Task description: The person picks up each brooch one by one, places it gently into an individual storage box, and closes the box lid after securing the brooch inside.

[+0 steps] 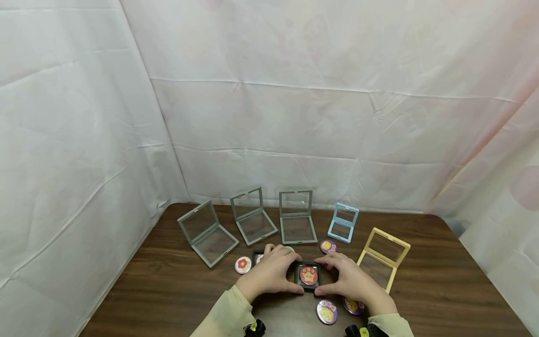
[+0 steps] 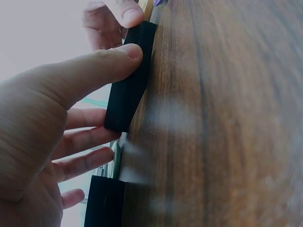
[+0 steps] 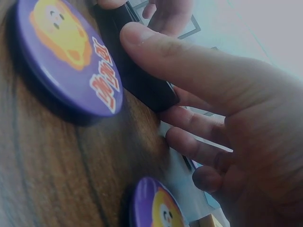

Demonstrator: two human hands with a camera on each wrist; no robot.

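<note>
While the left hand [image 1: 275,271] and right hand [image 1: 350,281] are pinching it from either side, fingers clamped on its rim, a small black frame [image 2: 124,100] holding a red badge [image 1: 309,275] is sitting between them on the bench [image 1: 139,290], perhaps slightly raised. It is probably handling as light, stiff and slick-faced, so rim grips are suiting it.

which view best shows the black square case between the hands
The head view: it looks down on the black square case, so its face and the red star badge inside show. The wrist views show mainly its black side, partly covered by the left hand and right hand.
</note>
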